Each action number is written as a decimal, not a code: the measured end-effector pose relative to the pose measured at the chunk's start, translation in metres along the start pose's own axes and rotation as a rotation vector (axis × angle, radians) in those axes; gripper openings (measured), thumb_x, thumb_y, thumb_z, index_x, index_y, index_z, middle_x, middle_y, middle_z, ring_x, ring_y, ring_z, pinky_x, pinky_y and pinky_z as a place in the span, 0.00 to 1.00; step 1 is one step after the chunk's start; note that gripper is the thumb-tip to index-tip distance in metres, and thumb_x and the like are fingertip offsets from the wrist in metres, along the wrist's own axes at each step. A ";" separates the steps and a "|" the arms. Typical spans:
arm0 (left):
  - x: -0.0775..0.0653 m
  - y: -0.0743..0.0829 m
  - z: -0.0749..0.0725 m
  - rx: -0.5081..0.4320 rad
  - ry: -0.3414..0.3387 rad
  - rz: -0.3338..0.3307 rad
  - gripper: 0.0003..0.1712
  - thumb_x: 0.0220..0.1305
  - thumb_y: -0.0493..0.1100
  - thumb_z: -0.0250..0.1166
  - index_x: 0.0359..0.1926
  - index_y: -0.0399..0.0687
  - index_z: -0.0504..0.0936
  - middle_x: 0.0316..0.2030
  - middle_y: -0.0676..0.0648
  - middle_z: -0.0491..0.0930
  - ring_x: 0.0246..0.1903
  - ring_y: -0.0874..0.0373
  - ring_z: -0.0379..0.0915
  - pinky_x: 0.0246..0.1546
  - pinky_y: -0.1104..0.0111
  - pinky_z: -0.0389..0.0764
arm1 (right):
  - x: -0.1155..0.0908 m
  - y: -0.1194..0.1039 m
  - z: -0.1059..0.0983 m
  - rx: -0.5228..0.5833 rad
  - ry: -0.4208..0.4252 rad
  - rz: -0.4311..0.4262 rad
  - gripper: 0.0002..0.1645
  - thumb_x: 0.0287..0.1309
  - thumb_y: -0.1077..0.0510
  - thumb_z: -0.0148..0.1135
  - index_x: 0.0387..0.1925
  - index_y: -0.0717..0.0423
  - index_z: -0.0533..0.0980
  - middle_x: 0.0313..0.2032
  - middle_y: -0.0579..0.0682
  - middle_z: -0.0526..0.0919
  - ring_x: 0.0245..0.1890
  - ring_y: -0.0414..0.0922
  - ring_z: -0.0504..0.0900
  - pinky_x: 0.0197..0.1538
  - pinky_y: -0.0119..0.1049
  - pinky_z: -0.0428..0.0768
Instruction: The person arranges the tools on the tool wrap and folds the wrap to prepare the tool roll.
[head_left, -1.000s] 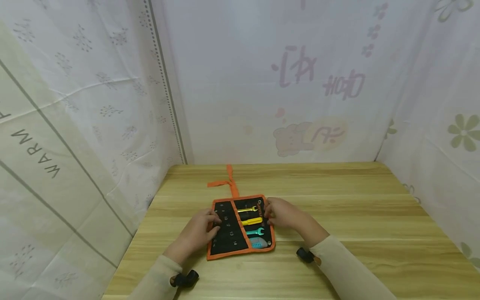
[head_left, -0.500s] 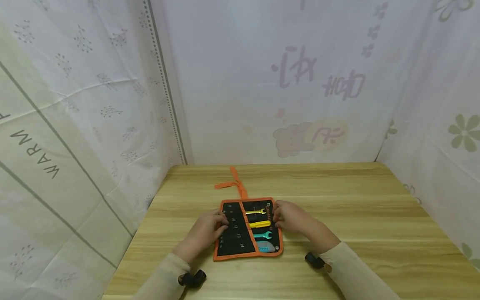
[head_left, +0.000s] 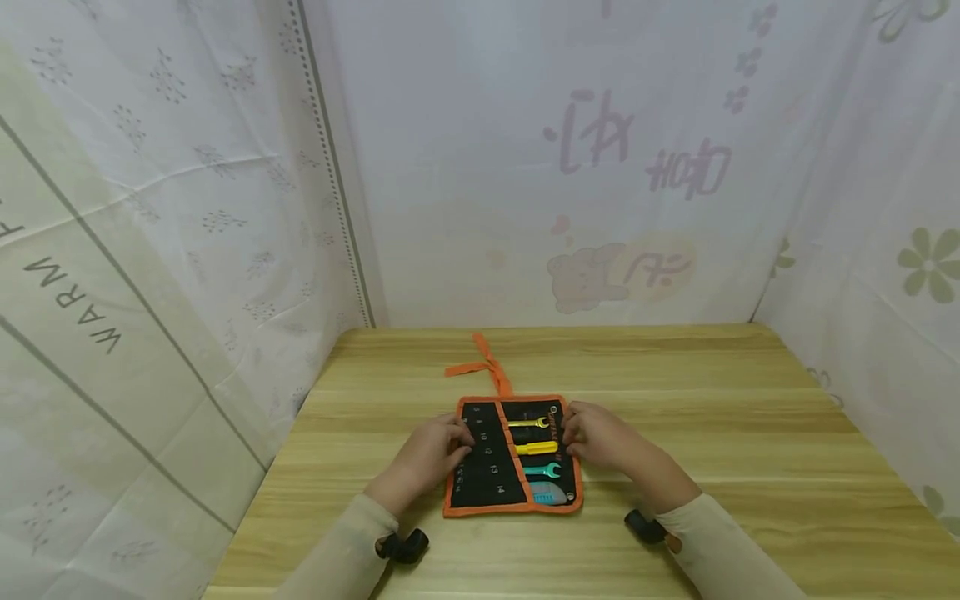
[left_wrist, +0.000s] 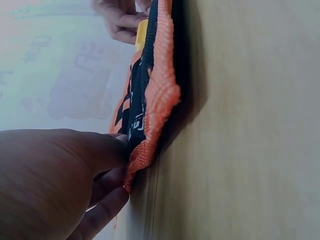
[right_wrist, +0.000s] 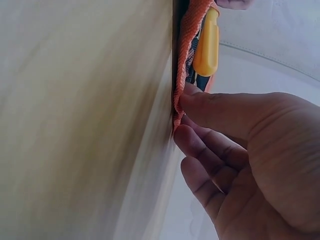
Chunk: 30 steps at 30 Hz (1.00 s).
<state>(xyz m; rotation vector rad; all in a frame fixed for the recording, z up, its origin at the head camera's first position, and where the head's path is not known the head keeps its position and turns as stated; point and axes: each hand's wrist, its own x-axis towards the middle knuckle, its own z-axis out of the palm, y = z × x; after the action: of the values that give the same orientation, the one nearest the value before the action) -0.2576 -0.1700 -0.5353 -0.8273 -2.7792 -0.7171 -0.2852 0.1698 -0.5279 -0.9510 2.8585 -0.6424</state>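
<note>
A black tool pouch [head_left: 480,479] with orange trim lies spread out between my hands in the head view, numbers printed on its left panel. Its pockets hold a yellow wrench [head_left: 531,423], a yellow-handled tool [head_left: 537,448], a teal wrench [head_left: 543,470] and a teal-and-grey utility knife [head_left: 547,493]. My left hand [head_left: 431,457] pinches the pouch's left edge between thumb and fingers. At the opposite edge, my right hand [head_left: 600,437] pinches the orange border, thumb on top and fingers beneath, as the right wrist view shows.
An orange tie strap [head_left: 497,377] runs from the pouch toward the back of the wooden table [head_left: 675,375]. Printed curtains [head_left: 480,183] hang behind the table and along both sides.
Both hands have moved right across the table, carrying the pouch and its strap along with them. The tools stay in their pockets, and both hands keep hold of the edges.
</note>
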 end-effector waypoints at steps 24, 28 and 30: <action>0.006 0.014 0.004 -0.043 -0.095 -0.011 0.05 0.70 0.41 0.72 0.45 0.53 0.89 0.47 0.56 0.79 0.49 0.58 0.79 0.49 0.64 0.83 | -0.029 0.011 -0.008 -0.010 0.031 -0.084 0.07 0.59 0.63 0.77 0.39 0.53 0.87 0.54 0.52 0.82 0.55 0.55 0.81 0.59 0.54 0.80; 0.004 0.015 0.003 -0.043 -0.101 -0.002 0.06 0.71 0.41 0.72 0.46 0.52 0.90 0.52 0.53 0.81 0.54 0.53 0.79 0.55 0.59 0.82 | -0.036 0.009 -0.008 -0.012 -0.001 -0.048 0.14 0.60 0.60 0.77 0.47 0.57 0.87 0.61 0.56 0.80 0.62 0.59 0.78 0.64 0.58 0.76; 0.002 0.015 0.003 -0.052 -0.104 -0.004 0.06 0.71 0.41 0.71 0.46 0.51 0.90 0.55 0.51 0.82 0.57 0.51 0.79 0.57 0.56 0.81 | -0.040 0.007 -0.007 0.001 -0.019 -0.025 0.18 0.61 0.59 0.76 0.52 0.59 0.86 0.64 0.57 0.78 0.66 0.61 0.75 0.66 0.59 0.74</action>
<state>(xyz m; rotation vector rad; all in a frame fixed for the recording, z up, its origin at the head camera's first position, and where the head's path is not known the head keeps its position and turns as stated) -0.2507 -0.1564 -0.5307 -0.8940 -2.8653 -0.7719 -0.2584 0.2013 -0.5270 -0.9883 2.8343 -0.6332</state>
